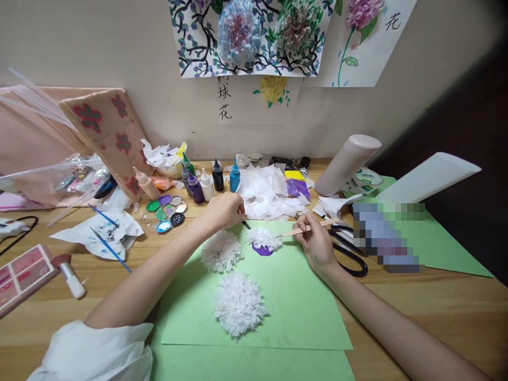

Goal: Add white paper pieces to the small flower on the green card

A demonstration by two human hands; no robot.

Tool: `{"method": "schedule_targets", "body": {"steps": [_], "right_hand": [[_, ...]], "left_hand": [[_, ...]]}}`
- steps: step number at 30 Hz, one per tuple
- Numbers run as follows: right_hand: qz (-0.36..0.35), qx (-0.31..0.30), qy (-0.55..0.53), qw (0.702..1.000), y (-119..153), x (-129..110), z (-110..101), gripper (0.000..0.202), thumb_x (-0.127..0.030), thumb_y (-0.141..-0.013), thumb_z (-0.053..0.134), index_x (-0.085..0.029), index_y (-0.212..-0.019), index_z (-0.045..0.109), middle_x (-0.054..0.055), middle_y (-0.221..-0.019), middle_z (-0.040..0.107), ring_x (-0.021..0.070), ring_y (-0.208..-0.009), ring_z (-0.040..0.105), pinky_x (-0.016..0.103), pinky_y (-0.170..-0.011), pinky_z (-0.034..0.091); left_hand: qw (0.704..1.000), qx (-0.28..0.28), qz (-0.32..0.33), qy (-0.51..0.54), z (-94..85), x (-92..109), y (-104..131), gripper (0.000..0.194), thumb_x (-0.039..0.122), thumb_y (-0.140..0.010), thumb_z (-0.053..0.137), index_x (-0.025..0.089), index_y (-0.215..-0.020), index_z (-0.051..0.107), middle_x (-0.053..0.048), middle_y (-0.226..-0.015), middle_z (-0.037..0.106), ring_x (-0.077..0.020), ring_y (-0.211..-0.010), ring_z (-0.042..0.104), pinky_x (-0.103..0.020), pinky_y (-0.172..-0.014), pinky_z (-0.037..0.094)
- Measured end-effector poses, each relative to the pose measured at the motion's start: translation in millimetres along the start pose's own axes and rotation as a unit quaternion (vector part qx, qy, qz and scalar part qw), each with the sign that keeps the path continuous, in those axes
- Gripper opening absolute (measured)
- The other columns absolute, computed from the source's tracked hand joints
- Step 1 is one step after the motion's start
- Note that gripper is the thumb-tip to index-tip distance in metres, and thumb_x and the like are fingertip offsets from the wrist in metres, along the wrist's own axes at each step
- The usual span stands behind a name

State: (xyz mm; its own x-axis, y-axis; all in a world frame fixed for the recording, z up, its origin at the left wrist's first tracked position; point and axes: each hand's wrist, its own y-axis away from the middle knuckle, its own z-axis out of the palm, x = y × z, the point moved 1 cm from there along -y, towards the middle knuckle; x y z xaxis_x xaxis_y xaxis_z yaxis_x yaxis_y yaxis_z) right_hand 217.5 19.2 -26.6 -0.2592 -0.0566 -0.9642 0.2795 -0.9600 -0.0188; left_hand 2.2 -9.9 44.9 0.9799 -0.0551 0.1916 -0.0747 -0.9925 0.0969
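Your left hand [229, 208] bunches near a dark tip [246, 225] at five o'clock, hold unclear; your right hand [316, 242] grips a wooden craft stick [291, 232]; white ruffles [264, 238] mostly hide the purple disc [262, 251].

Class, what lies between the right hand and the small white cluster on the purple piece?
In the head view, a wooden stick stretches from the right hand toward the white cluster, above the green sheet.
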Motion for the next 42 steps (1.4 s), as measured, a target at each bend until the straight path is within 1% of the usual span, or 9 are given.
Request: {"method": "schedule_targets", "body": {"steps": [4,7,11,16,21,26,33,38,42], "right_hand": [[0.053,-0.035,-0.066,0.996,-17,1,-3,0.039,-0.044,-0.082,0.051,-0.018,-0.055,0.039,-0.006,-0.047,0.031,0.0039,-0.036,0.021,0.021,-0.038,0.011],[0.081,-0.076,-0.092,0.990,-20,-2,-3,0.039,-0.044,-0.081,0.053,-0.018,-0.055,0.040,-0.007,-0.044,0.028,0.0044,-0.036,0.018,0.020,-0.037,0.013],[0.093,-0.100,-0.111,0.984,-19,-5,-3,0.039,-0.043,-0.080,0.055,-0.019,-0.055,0.040,-0.007,-0.041,0.026,0.0055,-0.036,0.017,0.020,-0.036,0.016],[0.091,-0.105,-0.114,0.984,-20,-3,-5,0.039,-0.044,-0.081,0.054,-0.019,-0.055,0.039,-0.007,-0.041,0.027,0.0060,-0.036,0.018,0.021,-0.036,0.017],[0.085,-0.112,-0.113,0.984,-20,-3,-5,0.039,-0.044,-0.083,0.051,-0.019,-0.056,0.039,-0.007,-0.042,0.028,0.0058,-0.035,0.021,0.020,-0.037,0.021],[0.084,-0.110,-0.113,0.984,-19,-4,-4,0.039,-0.044,-0.084,0.051,-0.019,-0.057,0.038,-0.007,-0.042,0.028,0.0052,-0.035,0.023,0.019,-0.037,0.024],[0.080,-0.101,-0.103,0.986,-20,-4,-4,0.040,-0.047,-0.082,0.053,-0.020,-0.057,0.037,-0.007,-0.043,0.028,0.0060,-0.036,0.023,0.019,-0.037,0.026],[0.075,-0.097,-0.081,0.989,-18,-6,-3,0.040,-0.050,-0.080,0.053,-0.021,-0.056,0.038,-0.007,-0.043,0.027,0.0079,-0.037,0.022,0.022,-0.038,0.024],[0.068,-0.093,-0.050,0.992,-18,-7,-3,0.041,-0.052,-0.079,0.052,-0.022,-0.056,0.037,-0.006,-0.044,0.027,0.0086,-0.038,0.021,0.023,-0.039,0.022]], "left_hand": [[0.999,0.041,0.003,-0.006,1.0,-9,-4,0.022,0.028,-0.072,0.058,0.019,-0.091,0.064,-0.006,-0.095,0.066,-0.0202,-0.086,0.059,-0.027,-0.064,0.043],[0.999,0.045,0.027,-0.010,6.0,-14,-8,0.020,0.029,-0.070,0.061,0.018,-0.086,0.065,-0.006,-0.093,0.066,-0.0202,-0.087,0.059,-0.029,-0.068,0.044],[0.998,0.048,0.035,-0.011,10.9,-16,-12,0.015,0.028,-0.076,0.057,0.016,-0.081,0.065,-0.004,-0.087,0.067,-0.0168,-0.080,0.059,-0.032,-0.072,0.045],[0.999,0.052,0.014,0.008,9.8,-18,-14,0.015,0.028,-0.075,0.056,0.019,-0.075,0.069,-0.005,-0.078,0.070,-0.0175,-0.069,0.060,-0.028,-0.061,0.042],[0.998,0.050,0.010,0.033,8.2,-22,-14,0.022,0.030,-0.078,0.050,0.019,-0.078,0.070,-0.005,-0.082,0.071,-0.0175,-0.071,0.061,-0.026,-0.058,0.040],[0.998,0.052,0.001,0.044,6.2,-22,-14,0.021,0.026,-0.077,0.050,0.018,-0.078,0.069,-0.006,-0.083,0.071,-0.0172,-0.071,0.060,-0.026,-0.057,0.039],[0.998,0.040,-0.018,0.049,1.4,-21,-12,0.016,0.027,-0.074,0.056,0.019,-0.082,0.066,-0.003,-0.087,0.069,-0.0171,-0.077,0.060,-0.026,-0.061,0.042],[0.997,0.009,-0.061,0.048,13.8,-22,-12,0.026,0.035,-0.082,0.055,0.015,-0.097,0.059,-0.005,-0.096,0.063,-0.0164,-0.084,0.059,-0.035,-0.073,0.050],[0.996,-0.007,-0.065,0.063,22.0,-23,-14,0.030,0.035,-0.085,0.051,0.015,-0.108,0.054,-0.007,-0.107,0.059,-0.0171,-0.091,0.058,-0.038,-0.078,0.051]]}}
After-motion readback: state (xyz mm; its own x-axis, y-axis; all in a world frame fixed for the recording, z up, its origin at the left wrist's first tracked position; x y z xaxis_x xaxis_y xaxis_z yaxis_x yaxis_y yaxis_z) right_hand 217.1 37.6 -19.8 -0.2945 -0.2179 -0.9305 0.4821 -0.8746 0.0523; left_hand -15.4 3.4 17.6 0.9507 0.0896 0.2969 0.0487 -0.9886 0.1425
